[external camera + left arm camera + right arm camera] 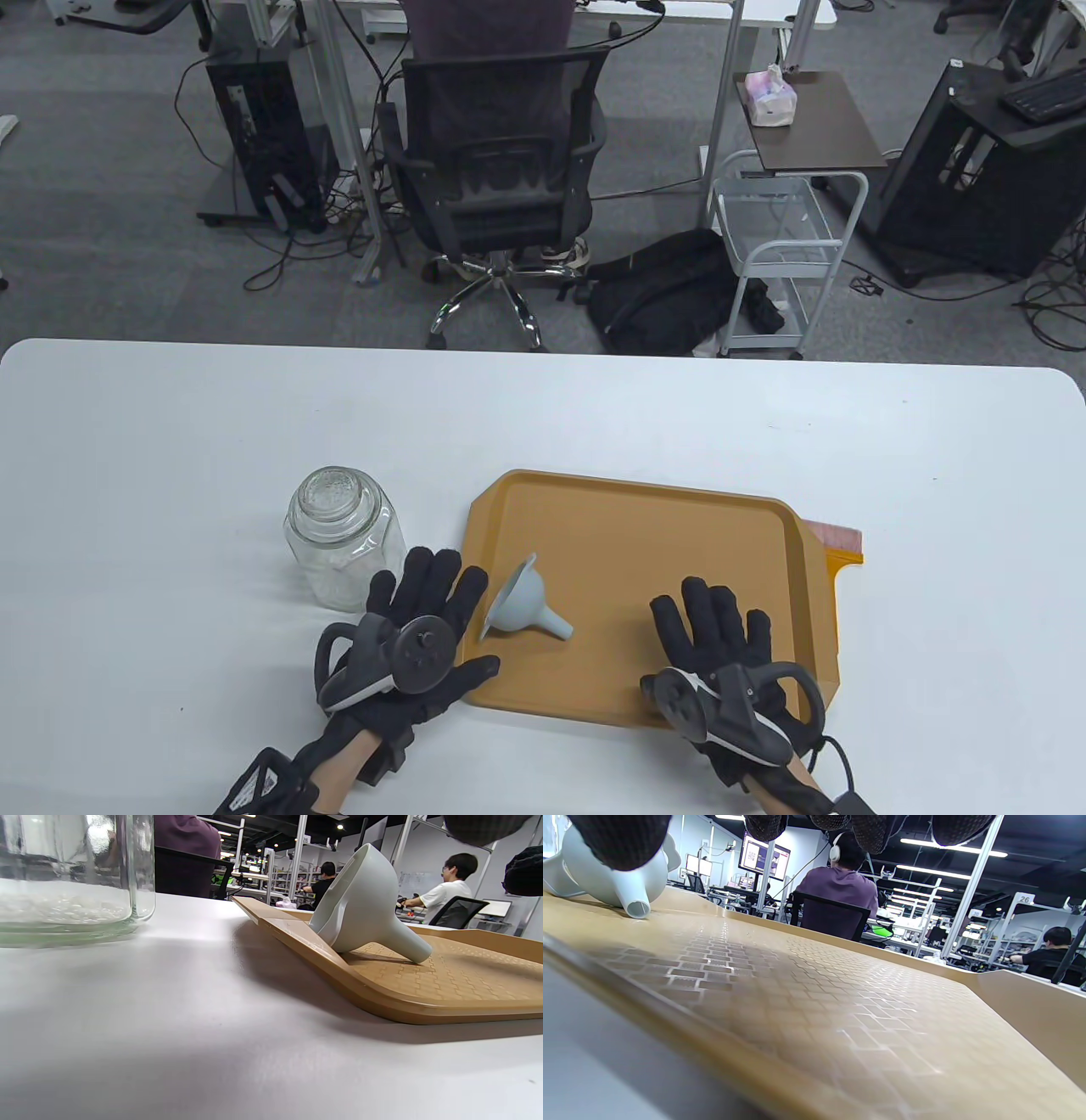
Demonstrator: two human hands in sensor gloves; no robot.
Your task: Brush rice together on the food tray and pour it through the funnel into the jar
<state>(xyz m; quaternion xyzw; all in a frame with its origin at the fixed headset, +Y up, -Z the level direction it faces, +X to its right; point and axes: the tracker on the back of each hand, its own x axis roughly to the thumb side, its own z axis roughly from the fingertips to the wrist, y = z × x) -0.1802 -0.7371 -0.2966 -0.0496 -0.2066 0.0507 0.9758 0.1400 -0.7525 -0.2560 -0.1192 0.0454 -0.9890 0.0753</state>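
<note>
The tan food tray [645,526] lies on the white table; its textured floor [840,1018] shows no rice. A grey funnel [522,601] lies on its side on the tray's left part, spout pointing right [365,912] [623,887]. A clear glass jar [344,535] stands left of the tray with rice in its bottom [63,906]. A brush [836,539] pokes out from behind the tray's right edge. My left hand [428,607] lies flat and open on the table between jar and tray. My right hand [713,628] lies flat and open on the tray's front right.
The table's far half [543,407] is bare white surface. Beyond the far edge stand an office chair with a person seated [501,170], a white trolley [780,246] and a black bag [670,293] on the floor.
</note>
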